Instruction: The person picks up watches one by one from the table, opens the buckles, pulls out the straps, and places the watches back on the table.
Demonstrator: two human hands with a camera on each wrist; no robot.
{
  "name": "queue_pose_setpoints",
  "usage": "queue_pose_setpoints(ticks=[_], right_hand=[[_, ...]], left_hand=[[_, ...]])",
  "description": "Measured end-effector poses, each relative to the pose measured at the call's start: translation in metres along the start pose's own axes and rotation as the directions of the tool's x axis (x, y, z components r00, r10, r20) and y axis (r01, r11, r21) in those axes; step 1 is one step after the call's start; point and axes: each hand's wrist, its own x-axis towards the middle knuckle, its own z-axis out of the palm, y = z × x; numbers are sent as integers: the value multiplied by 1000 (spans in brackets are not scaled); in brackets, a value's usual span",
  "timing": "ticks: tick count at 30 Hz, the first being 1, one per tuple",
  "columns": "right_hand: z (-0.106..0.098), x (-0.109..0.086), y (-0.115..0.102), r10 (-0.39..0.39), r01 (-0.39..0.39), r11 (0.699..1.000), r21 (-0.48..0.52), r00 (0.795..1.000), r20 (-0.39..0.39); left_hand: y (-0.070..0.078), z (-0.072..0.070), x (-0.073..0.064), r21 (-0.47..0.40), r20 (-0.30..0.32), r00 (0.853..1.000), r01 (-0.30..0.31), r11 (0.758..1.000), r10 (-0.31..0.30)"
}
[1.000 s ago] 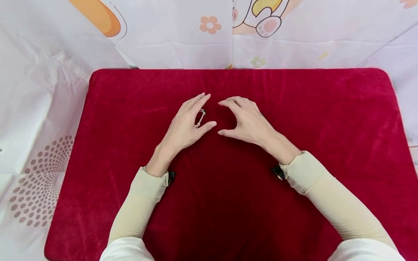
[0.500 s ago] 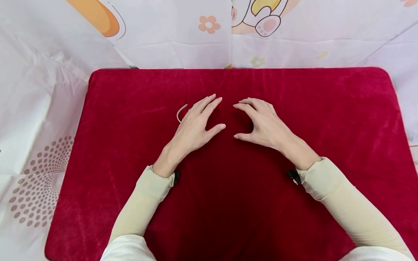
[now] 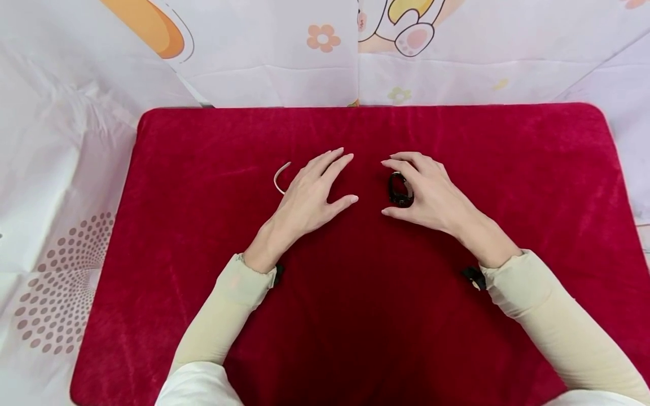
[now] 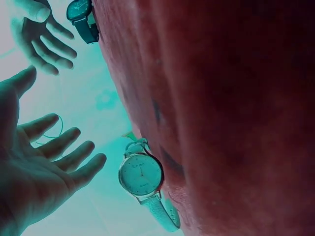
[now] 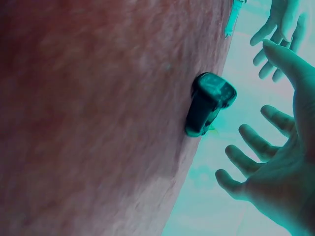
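My left hand (image 3: 308,197) hovers above the red cloth, thumb spread from the fingers, holding nothing. Beneath it lies a wristwatch with a round pale dial (image 4: 141,174); in the head view only its light strap (image 3: 277,177) shows, left of the hand. My right hand (image 3: 431,192) is also raised, its thumb and fingers apart in a loose arc. A black wristwatch (image 3: 397,190) shows in that gap from above. In the right wrist view the black watch (image 5: 206,101) rests on the cloth, apart from the fingers.
Red velvet cloth (image 3: 203,225) covers the table. Pale curtains (image 3: 244,51) with cartoon prints hang behind it and at the left side. Dark wrist cameras (image 3: 474,277) sit at the sleeve cuffs.
Both hands have moved right, the right one farther, so the gap between them is wider. The pale watch's strap now shows left of the left hand, and the black watch has come into sight.
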Motion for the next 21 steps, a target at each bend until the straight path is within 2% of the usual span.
queue_pose_setpoints(ticks=[13,21], right_hand=[[-6,-18,16,16,-16,998,-66,1000,-1],[-8,-24,22,27,-26,996,-80,1000,3]], left_hand=[[10,5,17,87,142,990,-15,996,3],[13,11,26,110,173,985,-35,993,15]])
